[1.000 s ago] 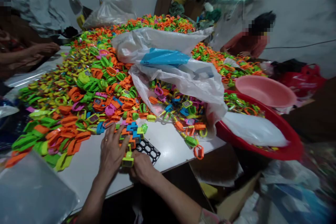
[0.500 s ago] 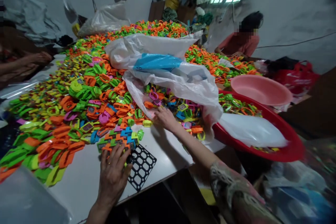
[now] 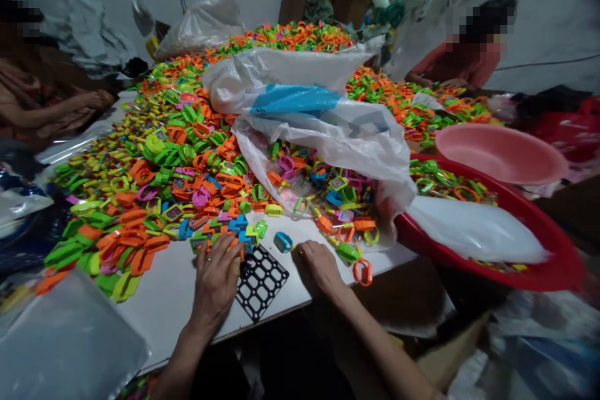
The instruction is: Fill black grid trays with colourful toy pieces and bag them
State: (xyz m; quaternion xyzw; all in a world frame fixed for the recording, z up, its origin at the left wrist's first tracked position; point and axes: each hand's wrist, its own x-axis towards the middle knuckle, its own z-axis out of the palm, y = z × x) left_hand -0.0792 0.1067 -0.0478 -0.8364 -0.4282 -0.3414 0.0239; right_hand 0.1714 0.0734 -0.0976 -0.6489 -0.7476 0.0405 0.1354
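My left hand point(image 3: 216, 278) lies over a row of colourful toy watches point(image 3: 238, 225) in the upper left part of a black plastic grid point(image 3: 262, 281). Its fingers are stretched out and slightly apart, hiding some of the watches. The near and right openings of the grid hold nothing. My right hand point(image 3: 321, 265) rests on the white table right of the grid, fingers curled in and closed. A small yellow bit shows at its fingertips; what they hold is hidden. Just left of those fingertips, apart from them, lies a blue toy watch point(image 3: 283, 242).
A heap of toy watches point(image 3: 182, 156) covers the table behind, with a white plastic bag point(image 3: 319, 119) spilling more. At right stand a red basin point(image 3: 557, 262) and a pink basin point(image 3: 501, 150). Clear plastic point(image 3: 75, 337) lies front left. Two other people sit across.
My right hand has drawn back from the bag's mouth to the table beside the grid. The blue watch and several others now lie outside the bag. My left hand stays at the grid.
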